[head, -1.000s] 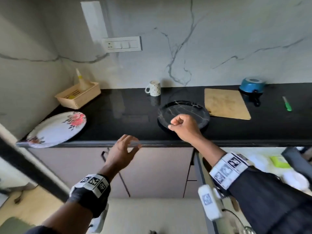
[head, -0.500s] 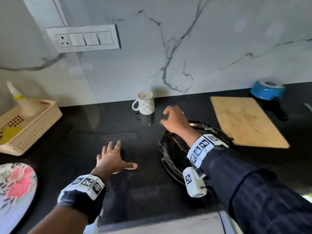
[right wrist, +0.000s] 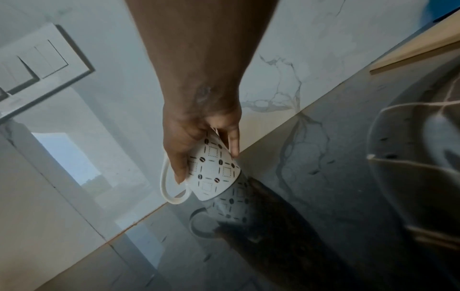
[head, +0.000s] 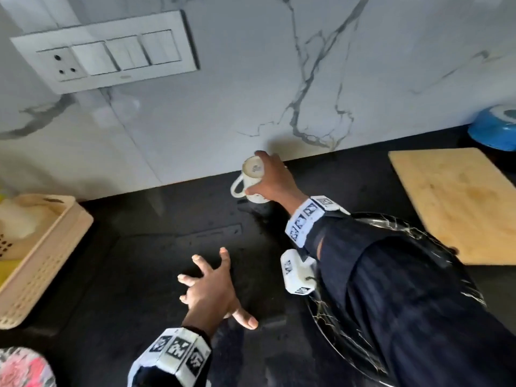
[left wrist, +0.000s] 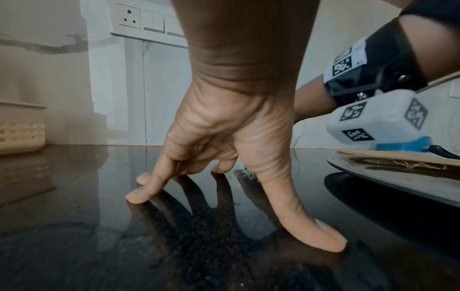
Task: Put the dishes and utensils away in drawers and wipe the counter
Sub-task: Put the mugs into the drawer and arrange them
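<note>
A white patterned mug (head: 252,177) (right wrist: 214,173) stands at the back of the black counter (head: 156,261) against the marble wall, its handle to the left. My right hand (head: 272,177) (right wrist: 206,149) grips the mug around its body, thumb on one side and fingers on the other, and the mug looks tilted. My left hand (head: 212,286) (left wrist: 224,177) rests on the counter with fingers spread, fingertips (left wrist: 139,195) pressing the surface, holding nothing. A black marbled plate (head: 418,236) (left wrist: 398,177) lies under my right forearm.
A wooden cutting board (head: 458,205) lies to the right, with a blue pan (head: 494,129) behind it. A beige basket (head: 36,247) sits at the left, and a floral plate (head: 25,370) at the near left. A switch panel (head: 106,51) is on the wall.
My right hand reached past the black plate to the mug and took hold of it. My left hand came up from below the counter edge and settled on the counter.
</note>
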A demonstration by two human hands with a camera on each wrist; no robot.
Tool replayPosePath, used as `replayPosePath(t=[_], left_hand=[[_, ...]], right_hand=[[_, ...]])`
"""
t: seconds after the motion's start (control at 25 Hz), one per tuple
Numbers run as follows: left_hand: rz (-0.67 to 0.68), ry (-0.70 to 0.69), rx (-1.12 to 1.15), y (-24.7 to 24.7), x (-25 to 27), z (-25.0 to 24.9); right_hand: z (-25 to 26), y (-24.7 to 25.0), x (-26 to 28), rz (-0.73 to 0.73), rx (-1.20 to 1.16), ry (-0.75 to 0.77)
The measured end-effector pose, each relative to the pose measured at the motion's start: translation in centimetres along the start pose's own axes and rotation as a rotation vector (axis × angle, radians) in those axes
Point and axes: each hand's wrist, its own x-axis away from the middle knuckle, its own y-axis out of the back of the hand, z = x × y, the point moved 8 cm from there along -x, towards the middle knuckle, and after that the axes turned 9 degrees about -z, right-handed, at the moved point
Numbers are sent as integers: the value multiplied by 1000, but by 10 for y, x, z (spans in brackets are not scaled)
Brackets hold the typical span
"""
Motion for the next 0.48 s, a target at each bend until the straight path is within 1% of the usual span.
replayPosePath(t=[0.12,0.2,0.28,0.36,0.4,0.44,0.48], left_hand=[[-14,-14,-10,3,-2,0],[-29,-28,3,11,0,-1],[-100,-87,-3,14,3,-2],[-200,-184,74,17,10,-2],[-262,-251,135,15,13,0],[-316,-285,221,14,28,1],[-380,-291,327,18,53,-4]], right_hand=[[4,32,38,-142,-79,-5],[7,60,82,-254,-214,-5],[1,102,143,-371,-389,-13],[-18,151,212,-438,-528,-74],[-30,173,249,-456,-573,-118],[-45,194,288,-481,-607,-161],[-60,213,324,-524,-635,-198]])
